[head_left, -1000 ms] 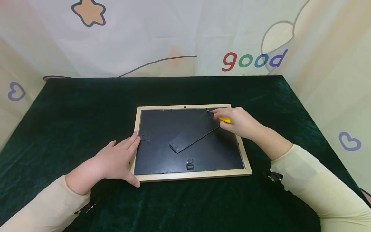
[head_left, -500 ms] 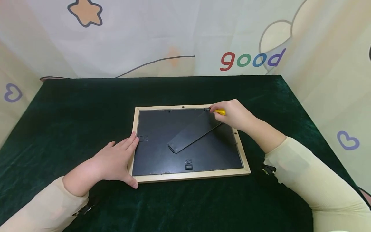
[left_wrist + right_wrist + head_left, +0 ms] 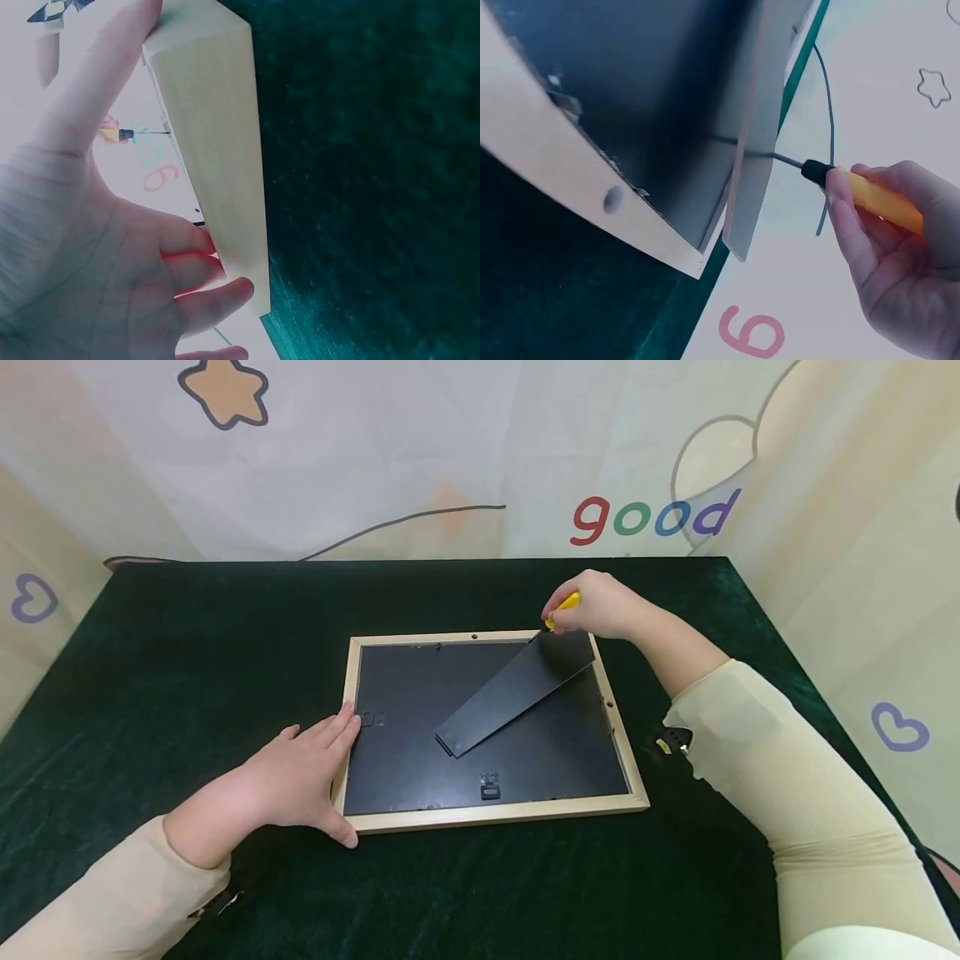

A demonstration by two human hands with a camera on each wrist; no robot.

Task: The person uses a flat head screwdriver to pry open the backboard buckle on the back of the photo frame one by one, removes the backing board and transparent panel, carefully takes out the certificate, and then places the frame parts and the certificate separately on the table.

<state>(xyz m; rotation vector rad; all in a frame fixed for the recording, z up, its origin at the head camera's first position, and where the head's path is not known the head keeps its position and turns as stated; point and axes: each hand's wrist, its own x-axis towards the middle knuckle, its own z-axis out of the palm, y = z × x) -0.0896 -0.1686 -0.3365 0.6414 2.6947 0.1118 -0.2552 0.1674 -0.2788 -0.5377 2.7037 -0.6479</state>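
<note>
A light wooden picture frame [image 3: 491, 814] lies face down on the dark green cloth, its black back board [image 3: 405, 710] facing up. My left hand [image 3: 322, 768] lies flat against the frame's left edge, fingers straight; the left wrist view shows my left hand [image 3: 112, 247] against the wooden frame rail [image 3: 217, 150]. My right hand [image 3: 581, 606] hovers above the far right corner and grips a yellow-handled screwdriver [image 3: 564, 606]. In the right wrist view the screwdriver [image 3: 877, 199] runs its thin shaft behind the raised end of the black stand flap [image 3: 750, 172]. The stand flap [image 3: 517, 689] tilts up at its right end.
A small metal hanger [image 3: 491, 789] sits near the back board's front edge. The green cloth [image 3: 225, 627] covers the whole table. A pale curtain with a star [image 3: 223, 393] and the word "good" [image 3: 648, 518] closes off the back and sides.
My right hand rose and moved away from me with the screwdriver, past the frame's far edge. The stand flap's right end lifted with it. My left hand stayed put.
</note>
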